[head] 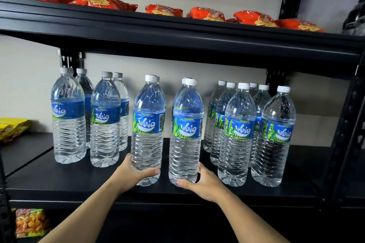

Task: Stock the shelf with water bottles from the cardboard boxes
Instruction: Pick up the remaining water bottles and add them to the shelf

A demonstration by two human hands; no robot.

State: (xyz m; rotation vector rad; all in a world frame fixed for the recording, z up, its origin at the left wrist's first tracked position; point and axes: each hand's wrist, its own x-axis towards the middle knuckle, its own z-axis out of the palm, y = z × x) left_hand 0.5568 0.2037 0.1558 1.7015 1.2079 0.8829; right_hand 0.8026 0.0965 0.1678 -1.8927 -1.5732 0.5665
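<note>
Water bottles (148,144), blue "Waig" labels (185,129)

Rear clear plastic water bottles (124,92): largely hidden by front-row bottles (104,120). Yellow snack packet (11,128): cut by left edge. Glossy black object (355,15): cut by right edge, kind undetermined.

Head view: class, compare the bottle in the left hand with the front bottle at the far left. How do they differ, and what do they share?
The left-hand bottle is gripped near its base by the left hand; the far-left bottle stands untouched. The left-hand bottle is nearer the front edge of the shelf; the far-left bottle sits further back. Both are upright, white-capped, with blue labels.
</note>
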